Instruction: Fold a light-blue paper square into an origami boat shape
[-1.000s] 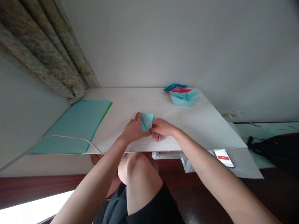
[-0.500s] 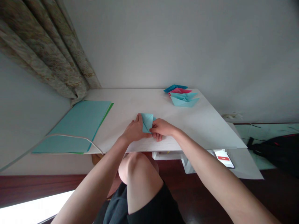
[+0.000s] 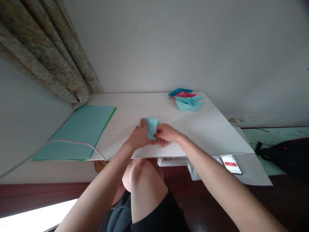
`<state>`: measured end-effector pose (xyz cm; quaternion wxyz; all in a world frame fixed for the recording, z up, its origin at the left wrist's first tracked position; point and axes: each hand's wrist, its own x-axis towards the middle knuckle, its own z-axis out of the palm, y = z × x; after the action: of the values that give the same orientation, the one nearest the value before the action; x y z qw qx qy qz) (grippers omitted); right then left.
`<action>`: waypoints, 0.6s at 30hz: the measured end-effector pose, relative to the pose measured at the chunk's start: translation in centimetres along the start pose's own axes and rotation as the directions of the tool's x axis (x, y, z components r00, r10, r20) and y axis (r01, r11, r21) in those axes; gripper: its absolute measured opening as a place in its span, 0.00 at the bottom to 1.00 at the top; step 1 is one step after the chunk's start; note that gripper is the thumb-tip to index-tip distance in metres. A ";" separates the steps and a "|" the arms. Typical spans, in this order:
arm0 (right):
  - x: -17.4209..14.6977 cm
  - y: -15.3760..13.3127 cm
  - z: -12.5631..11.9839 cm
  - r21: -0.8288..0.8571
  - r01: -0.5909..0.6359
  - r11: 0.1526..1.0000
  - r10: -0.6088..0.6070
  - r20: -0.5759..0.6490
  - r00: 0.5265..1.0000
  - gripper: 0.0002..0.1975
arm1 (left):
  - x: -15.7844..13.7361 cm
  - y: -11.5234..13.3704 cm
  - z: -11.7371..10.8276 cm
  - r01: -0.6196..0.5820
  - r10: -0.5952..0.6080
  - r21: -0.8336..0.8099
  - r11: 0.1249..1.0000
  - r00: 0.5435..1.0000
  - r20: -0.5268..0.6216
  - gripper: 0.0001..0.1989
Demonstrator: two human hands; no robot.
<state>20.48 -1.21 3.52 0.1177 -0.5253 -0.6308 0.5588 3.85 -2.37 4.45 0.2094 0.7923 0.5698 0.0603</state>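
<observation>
A small piece of light-blue folded paper (image 3: 152,127) with diagonal creases is between my two hands, over the front part of the white desk. My left hand (image 3: 140,133) holds its left side, fingers at the upper edge and thumb along the lower one. At the lower right edge, my right hand (image 3: 165,132) pinches the paper between thumb and forefinger, the other fingers curled in. A bit of blue paper shows behind the right edge; how the layers lie there is hidden by my fingers.
At the back right of the desk (image 3: 130,103) stand folded paper boats: light blue (image 3: 189,105), pink (image 3: 185,94) and dark blue (image 3: 180,91). Large coloured sheets (image 3: 79,129) lie at the left, with a pale cable (image 3: 72,140) across them. A lit phone (image 3: 230,164) is at the right.
The view has shifted very slightly. Both hands keep their hold on the folded paper, with hardly any visible movement.
</observation>
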 end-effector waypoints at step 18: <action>-1.3 2.9 -1.6 -0.585 0.176 0.791 -0.456 -0.374 0.807 0.07 | -0.6 -6.2 -2.0 0.029 -0.065 -0.184 0.982 0.979 -0.194 0.14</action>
<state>23.74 -1.86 2.24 0.2234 -0.5448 -0.7876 0.1815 -2.43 -0.81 3.84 0.2236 0.7463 0.5986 0.1860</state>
